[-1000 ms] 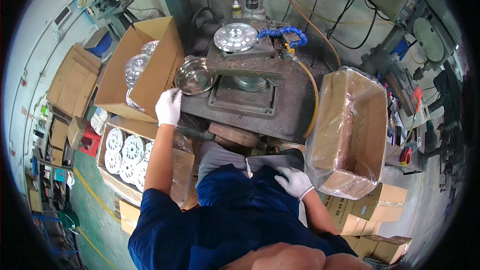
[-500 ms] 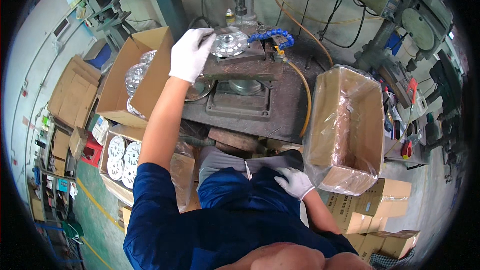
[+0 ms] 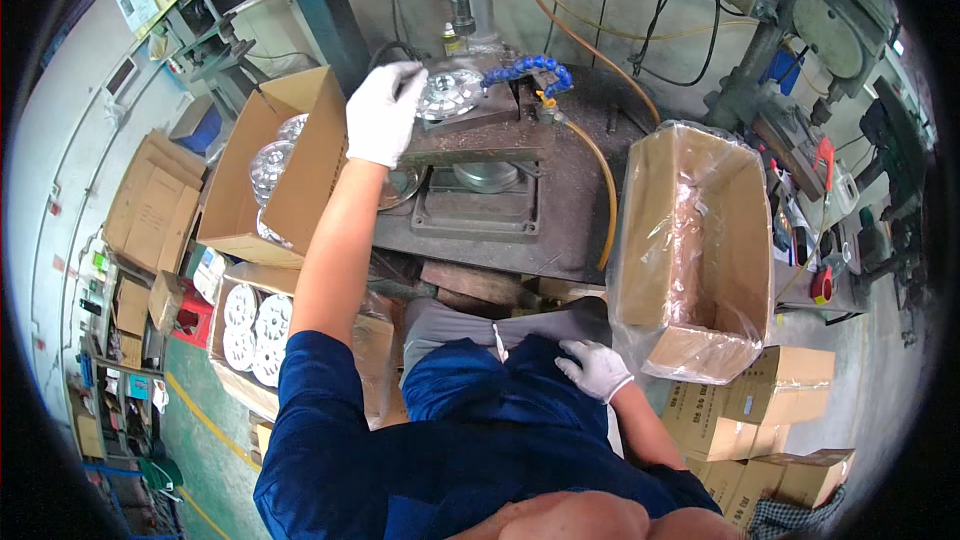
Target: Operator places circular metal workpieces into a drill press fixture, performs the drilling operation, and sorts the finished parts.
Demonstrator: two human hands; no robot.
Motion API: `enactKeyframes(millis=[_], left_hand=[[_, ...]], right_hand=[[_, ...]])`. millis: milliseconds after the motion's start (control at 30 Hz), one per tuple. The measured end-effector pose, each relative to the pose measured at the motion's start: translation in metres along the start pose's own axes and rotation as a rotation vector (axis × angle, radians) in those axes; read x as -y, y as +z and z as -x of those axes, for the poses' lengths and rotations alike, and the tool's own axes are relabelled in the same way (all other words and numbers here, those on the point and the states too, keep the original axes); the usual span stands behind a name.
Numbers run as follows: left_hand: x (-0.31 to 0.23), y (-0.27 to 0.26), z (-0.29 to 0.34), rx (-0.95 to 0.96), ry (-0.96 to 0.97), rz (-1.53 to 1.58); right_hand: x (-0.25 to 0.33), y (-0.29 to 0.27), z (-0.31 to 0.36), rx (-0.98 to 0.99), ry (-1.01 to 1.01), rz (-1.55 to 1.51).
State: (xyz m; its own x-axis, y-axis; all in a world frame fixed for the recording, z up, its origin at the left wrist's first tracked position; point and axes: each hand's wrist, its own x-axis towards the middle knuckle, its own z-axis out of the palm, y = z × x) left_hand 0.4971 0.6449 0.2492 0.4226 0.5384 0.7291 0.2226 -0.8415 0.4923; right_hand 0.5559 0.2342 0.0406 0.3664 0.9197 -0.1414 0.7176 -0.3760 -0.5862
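Resting flat on our lap, our right hand (image 3: 596, 368) in its white glove lies open and holds nothing, fingers spread over the blue work trousers near the bottom of the view. To its right stands a tall cardboard box with a clear plastic liner (image 3: 690, 240), and below that a few closed cartons (image 3: 760, 410). To our near left an open box of white patterned discs (image 3: 255, 325) sits on the floor. Farther out, our left hand (image 3: 380, 115), also gloved, reaches across the dark steel press table (image 3: 560, 210) and its fingers close around the left rim of a shiny metal disc (image 3: 450, 92) lying on the fixture under the press spindle, just left of the blue segmented coolant hose (image 3: 525, 68). We judge the disc stiff, fairly light and smooth, likely slick if wet, with edges best taken at the rim between thumb and fingertips. Left of the hand, an open carton (image 3: 270, 165) holds more such discs.
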Motion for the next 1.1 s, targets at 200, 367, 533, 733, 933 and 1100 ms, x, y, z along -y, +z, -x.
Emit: enactKeyframes(millis=[200, 367, 533, 733, 933, 1100], left_hand=[[0.003, -0.002, 0.014, -0.041, -0.079, 0.013], [-0.001, 0.002, 0.002, -0.132, 0.009, 0.161], [-0.002, 0.000, 0.005, -0.235, 0.007, 0.092], [0.001, 0.000, 0.009, -0.197, 0.054, -0.070], [-0.011, 0.004, 0.016, -0.107, 0.211, -0.088], [-0.009, -0.022, 0.037, -0.165, 0.220, -0.040]], right_hand=[[-0.001, -0.001, -0.003, -0.007, 0.000, -0.005], [0.001, 0.002, -0.004, 0.022, -0.006, 0.006], [0.001, 0.004, -0.003, 0.024, 0.026, 0.017], [0.000, 0.004, -0.004, 0.034, 0.026, 0.034], [0.005, 0.002, -0.008, 0.024, 0.022, 0.017], [0.005, -0.002, -0.003, 0.045, 0.042, 0.006]])
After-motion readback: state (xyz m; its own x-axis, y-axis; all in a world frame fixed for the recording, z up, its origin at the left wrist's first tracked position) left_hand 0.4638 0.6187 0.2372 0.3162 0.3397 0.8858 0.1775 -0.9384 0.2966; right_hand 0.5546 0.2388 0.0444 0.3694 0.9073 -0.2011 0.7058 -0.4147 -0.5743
